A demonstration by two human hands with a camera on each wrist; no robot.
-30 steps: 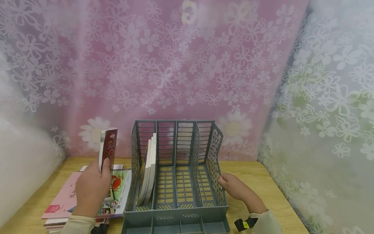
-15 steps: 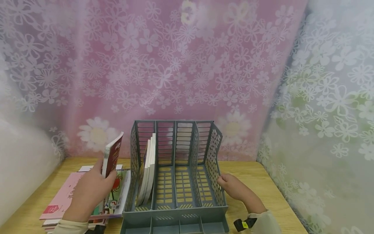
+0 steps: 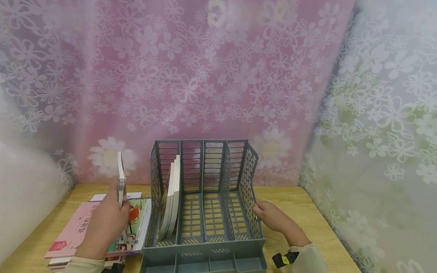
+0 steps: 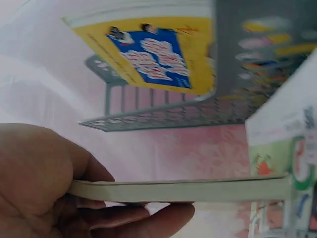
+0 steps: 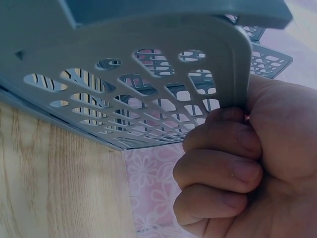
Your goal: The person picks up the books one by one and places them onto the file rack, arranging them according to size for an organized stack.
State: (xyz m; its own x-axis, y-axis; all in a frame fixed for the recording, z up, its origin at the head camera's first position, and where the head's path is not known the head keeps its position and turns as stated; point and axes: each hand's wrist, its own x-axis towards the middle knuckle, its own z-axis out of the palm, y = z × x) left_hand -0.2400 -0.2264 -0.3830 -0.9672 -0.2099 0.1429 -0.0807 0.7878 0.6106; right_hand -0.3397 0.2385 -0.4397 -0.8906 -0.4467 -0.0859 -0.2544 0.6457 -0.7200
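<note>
My left hand [image 3: 107, 220] grips a thin book [image 3: 121, 178] upright, its pale edge facing the head camera. In the left wrist view the thumb and fingers pinch that book [image 4: 198, 191] from both sides. Below lies a stack of books, with a pink one [image 3: 73, 231] and one with a red crab cover [image 3: 138, 223] on top. My right hand [image 3: 269, 216] holds the right side wall of a grey desk file organizer [image 3: 203, 248]; in the right wrist view its curled fingers [image 5: 218, 168] are at the wall's front edge.
Several books [image 3: 172, 201] stand leaning in the organizer's leftmost slot, one with a yellow and blue cover [image 4: 148, 54]. Small trays [image 3: 191, 265] line the organizer's front. A pink flowered curtain [image 3: 205, 76] hangs behind the wooden table [image 3: 286, 193].
The left hand has turned the book: its dark red cover faced the camera and now mostly the edge shows. The right hand stays at the organizer's wall.
</note>
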